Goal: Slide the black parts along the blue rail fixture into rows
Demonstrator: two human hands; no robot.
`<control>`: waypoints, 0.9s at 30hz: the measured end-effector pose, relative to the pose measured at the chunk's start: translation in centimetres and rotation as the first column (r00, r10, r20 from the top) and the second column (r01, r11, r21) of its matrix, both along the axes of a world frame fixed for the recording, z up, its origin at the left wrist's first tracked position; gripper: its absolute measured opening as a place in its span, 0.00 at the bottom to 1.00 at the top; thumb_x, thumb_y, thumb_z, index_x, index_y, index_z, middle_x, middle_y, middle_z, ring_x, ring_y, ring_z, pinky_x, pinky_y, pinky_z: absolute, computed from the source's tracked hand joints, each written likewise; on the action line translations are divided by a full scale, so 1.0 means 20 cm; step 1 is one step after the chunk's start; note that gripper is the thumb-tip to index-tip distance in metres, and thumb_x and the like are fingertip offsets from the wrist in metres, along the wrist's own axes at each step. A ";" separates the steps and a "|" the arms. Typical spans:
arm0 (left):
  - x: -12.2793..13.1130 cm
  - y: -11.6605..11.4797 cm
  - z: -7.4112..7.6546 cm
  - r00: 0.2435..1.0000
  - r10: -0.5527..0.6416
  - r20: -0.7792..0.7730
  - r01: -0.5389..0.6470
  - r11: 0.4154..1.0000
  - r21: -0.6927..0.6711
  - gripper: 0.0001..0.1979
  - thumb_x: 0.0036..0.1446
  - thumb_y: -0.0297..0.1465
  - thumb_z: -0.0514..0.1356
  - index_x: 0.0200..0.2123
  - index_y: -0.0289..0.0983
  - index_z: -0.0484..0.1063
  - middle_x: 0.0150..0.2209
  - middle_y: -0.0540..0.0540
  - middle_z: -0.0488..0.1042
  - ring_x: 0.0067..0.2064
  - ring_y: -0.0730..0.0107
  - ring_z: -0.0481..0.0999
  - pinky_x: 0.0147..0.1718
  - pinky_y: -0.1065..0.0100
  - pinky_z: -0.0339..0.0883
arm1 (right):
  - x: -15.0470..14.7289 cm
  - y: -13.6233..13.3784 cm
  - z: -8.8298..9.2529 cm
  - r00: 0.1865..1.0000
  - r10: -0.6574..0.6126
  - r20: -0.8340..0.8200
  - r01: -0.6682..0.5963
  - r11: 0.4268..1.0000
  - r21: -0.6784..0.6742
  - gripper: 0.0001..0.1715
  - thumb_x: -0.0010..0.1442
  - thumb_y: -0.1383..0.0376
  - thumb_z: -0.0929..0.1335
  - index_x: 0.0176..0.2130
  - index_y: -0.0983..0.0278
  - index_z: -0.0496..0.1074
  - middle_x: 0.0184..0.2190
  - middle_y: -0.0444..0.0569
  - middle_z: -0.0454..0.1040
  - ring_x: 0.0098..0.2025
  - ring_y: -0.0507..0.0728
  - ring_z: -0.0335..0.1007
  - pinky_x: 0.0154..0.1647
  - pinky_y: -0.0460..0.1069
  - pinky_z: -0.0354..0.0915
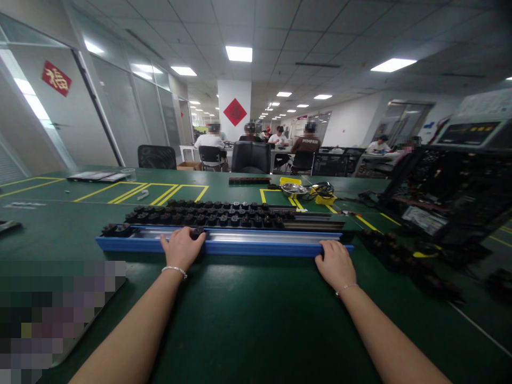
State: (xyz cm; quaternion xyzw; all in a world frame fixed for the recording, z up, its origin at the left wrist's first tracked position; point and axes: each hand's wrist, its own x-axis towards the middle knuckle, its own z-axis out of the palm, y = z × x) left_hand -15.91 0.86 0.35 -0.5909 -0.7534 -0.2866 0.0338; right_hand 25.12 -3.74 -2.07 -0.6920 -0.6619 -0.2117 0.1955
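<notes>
A long blue rail (248, 248) with a silvery channel lies crosswise on the green table in front of me. My left hand (182, 246) is closed over its left half, with the thumb against a small black round-topped part (198, 231) in the channel. Most of that part is hidden by the hand. Toward the right end of the rail, the fingers of my right hand (336, 261) curl over the front wall. More black round-topped parts (118, 230) sit in the channel at the left end. Just behind, dark rails (312, 225) carry rows of similar black parts (208, 216).
A metal bowl (293, 189) and a yellow bin (325, 198) with cables stand at the back right. Dark equipment (448, 186) rises on the right, beside loose black parts (412, 261). A blurred-out slab (60, 314) lies front left. People (210, 140) sit at far tables.
</notes>
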 end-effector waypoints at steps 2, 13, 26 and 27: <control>0.00 0.00 0.00 1.000 -0.002 -0.001 0.002 1.000 -0.005 0.20 0.50 0.49 0.51 0.34 0.39 0.71 0.40 0.40 0.76 0.50 0.50 0.68 0.57 0.40 0.38 | 0.00 0.00 0.00 1.000 0.003 -0.005 -0.003 1.000 0.000 0.20 0.54 0.68 0.60 0.46 0.70 0.69 0.44 0.57 0.71 0.51 0.61 0.60 0.55 0.55 0.56; 0.01 -0.02 0.02 1.000 -0.013 0.010 0.013 1.000 -0.010 0.20 0.50 0.49 0.52 0.34 0.39 0.71 0.41 0.39 0.76 0.52 0.50 0.67 0.58 0.40 0.37 | 0.00 -0.01 0.01 1.000 -0.002 -0.015 0.002 1.000 -0.010 0.20 0.54 0.68 0.60 0.46 0.70 0.69 0.45 0.57 0.70 0.51 0.61 0.60 0.56 0.56 0.55; 0.02 -0.01 0.00 0.999 -0.038 -0.009 0.038 0.999 0.007 0.22 0.50 0.50 0.52 0.35 0.39 0.73 0.42 0.39 0.75 0.52 0.50 0.67 0.58 0.41 0.37 | 0.01 0.01 -0.01 1.000 0.019 -0.006 -0.019 1.000 0.009 0.19 0.53 0.68 0.60 0.45 0.69 0.69 0.44 0.57 0.70 0.51 0.61 0.59 0.54 0.56 0.56; 0.03 -0.01 0.00 0.999 -0.039 -0.010 0.039 0.999 0.007 0.22 0.50 0.50 0.52 0.35 0.39 0.73 0.42 0.39 0.75 0.52 0.50 0.67 0.58 0.41 0.38 | 0.01 0.01 -0.01 1.000 0.018 -0.004 -0.018 1.000 0.010 0.19 0.53 0.68 0.60 0.44 0.69 0.69 0.44 0.57 0.70 0.51 0.61 0.59 0.54 0.55 0.56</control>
